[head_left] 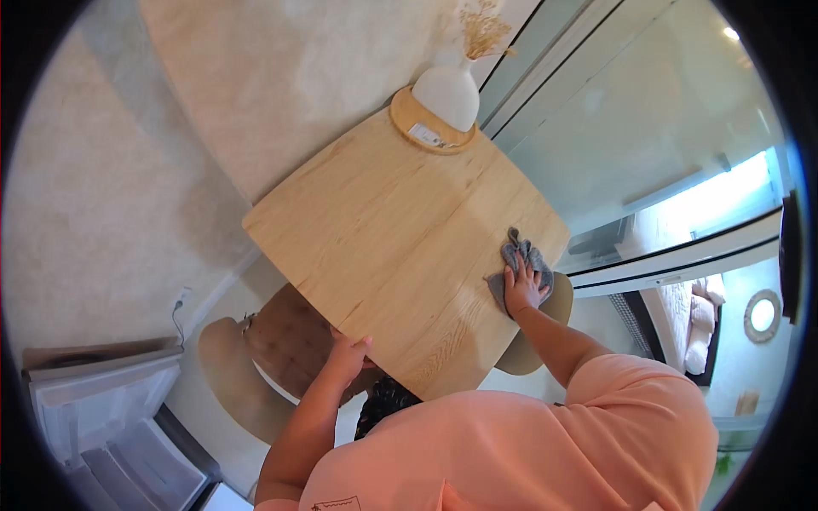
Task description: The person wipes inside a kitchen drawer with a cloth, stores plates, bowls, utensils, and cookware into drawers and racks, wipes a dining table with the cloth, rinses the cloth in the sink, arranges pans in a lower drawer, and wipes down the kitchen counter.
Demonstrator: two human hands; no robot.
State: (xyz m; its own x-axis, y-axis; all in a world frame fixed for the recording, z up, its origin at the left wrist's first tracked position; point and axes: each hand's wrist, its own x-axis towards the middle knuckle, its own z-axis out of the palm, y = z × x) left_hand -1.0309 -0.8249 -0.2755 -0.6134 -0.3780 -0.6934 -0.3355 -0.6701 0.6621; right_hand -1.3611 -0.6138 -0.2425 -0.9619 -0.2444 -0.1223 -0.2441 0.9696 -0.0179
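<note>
A light wooden table (pixel 400 247) fills the middle of the view. My right hand (pixel 522 289) presses a bunched grey cloth (pixel 532 260) onto the tabletop near its right edge, fingers over the fabric. At the near left edge, my left hand (pixel 348 353) grips the table, its thumb along the rim and its other fingers mostly hidden below.
On the table's far corner, a round wooden tray (pixel 409 111) bears a white vase (pixel 449 95) with dried stems and a small white card. Brown chairs (pixel 294 341) stand by the table. Glass panels (pixel 630 128) rise at right; an open fridge (pixel 111 409) is lower left.
</note>
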